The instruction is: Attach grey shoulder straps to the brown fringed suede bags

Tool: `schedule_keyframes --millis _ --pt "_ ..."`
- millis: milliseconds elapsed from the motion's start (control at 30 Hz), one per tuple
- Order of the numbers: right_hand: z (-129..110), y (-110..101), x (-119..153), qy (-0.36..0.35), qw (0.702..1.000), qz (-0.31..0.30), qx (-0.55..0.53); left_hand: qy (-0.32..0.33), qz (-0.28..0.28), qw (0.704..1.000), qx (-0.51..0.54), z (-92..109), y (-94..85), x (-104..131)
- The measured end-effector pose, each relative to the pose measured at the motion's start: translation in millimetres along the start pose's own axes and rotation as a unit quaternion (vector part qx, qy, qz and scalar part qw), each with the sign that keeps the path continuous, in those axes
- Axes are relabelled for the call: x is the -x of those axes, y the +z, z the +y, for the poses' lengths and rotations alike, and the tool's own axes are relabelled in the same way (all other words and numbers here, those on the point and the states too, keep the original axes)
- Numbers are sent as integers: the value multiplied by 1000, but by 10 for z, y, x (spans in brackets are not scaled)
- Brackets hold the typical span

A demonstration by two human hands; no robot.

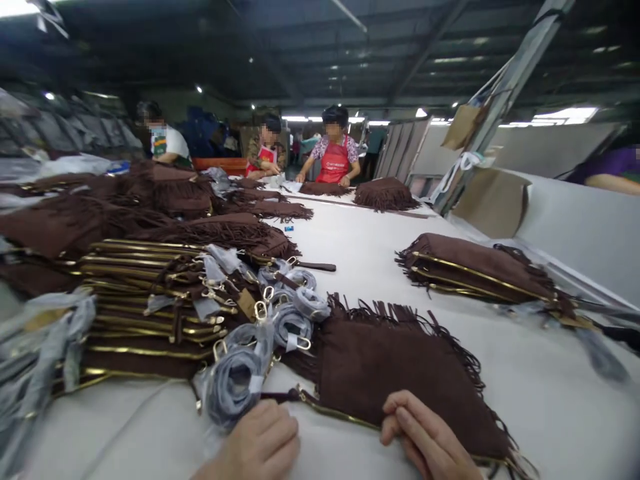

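Note:
A brown fringed bag [385,373] lies flat on the white table, its gold zipper edge toward me. My right hand [425,433] is at that edge, fingers bent together near the zipper; what they hold, if anything, is too small to tell. My left hand [265,440] is curled closed beside the bag's left corner, below the wrapped straps, and its contents are hidden. Coiled straps in clear plastic [235,383] with gold clasps lie just beyond my left hand. Left of them is a stack of brown bags with gold zippers [145,320].
Another stack of brown bags [475,267] sits at the right. More fringed bags [230,233] are heaped at the left. Plastic-wrapped pieces [45,360] lie at the near left. People [335,157] work across the table [345,247], and a metal post [505,100] rises at the right.

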State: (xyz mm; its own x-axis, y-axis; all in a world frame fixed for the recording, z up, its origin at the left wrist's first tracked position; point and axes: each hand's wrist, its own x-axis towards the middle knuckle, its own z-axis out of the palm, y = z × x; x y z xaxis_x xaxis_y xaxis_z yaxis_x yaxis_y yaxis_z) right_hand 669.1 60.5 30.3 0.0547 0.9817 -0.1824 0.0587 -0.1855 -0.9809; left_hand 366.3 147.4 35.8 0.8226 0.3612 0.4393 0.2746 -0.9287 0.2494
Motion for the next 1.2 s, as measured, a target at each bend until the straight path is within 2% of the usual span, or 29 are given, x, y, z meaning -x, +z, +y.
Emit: schedule_keyframes --millis 67,133,200,267,333,400,500,567,633,733,800,867,1000,1100,1200 --pt "53 68 32 -29 998 -16 46 -7 96 995 -37 28 -84 24" --pt "18 131 57 -97 988 -35 111 -86 177 976 -98 14 -187 2" --pt "-83 195 84 -186 967 -56 165 -184 191 953 -149 -4 -299 -79" --pt "-200 262 126 -225 951 -80 195 -233 167 944 -165 24 -365 -201" --pt "-278 321 183 -200 949 -111 217 -221 127 957 -138 121 -336 -343" --pt "-295 349 241 -154 951 -142 229 -171 69 979 -85 266 -200 -494" --pt "-228 309 303 -87 963 -158 199 -92 -16 995 -44 424 135 -739" --pt "-161 244 327 -60 975 -144 158 -64 -50 995 -57 407 374 -895" --pt "-99 170 359 -57 984 -112 127 -45 -69 994 -74 298 572 -1017" --pt "-22 67 471 -77 986 -43 142 -16 -56 996 -72 102 726 -1103" --pt "23 14 579 -81 981 0 176 -26 -37 998 -49 35 725 -1116" --pt "60 -18 671 -65 981 31 181 -70 -39 997 -19 34 652 -1138" --pt "99 -4 711 -58 985 67 146 -174 -112 978 27 114 387 -1289" --pt "91 36 691 -120 976 68 170 -210 -160 964 41 157 202 -1423" --pt "51 31 744 -209 959 69 178 -220 -157 962 38 203 95 -1484"
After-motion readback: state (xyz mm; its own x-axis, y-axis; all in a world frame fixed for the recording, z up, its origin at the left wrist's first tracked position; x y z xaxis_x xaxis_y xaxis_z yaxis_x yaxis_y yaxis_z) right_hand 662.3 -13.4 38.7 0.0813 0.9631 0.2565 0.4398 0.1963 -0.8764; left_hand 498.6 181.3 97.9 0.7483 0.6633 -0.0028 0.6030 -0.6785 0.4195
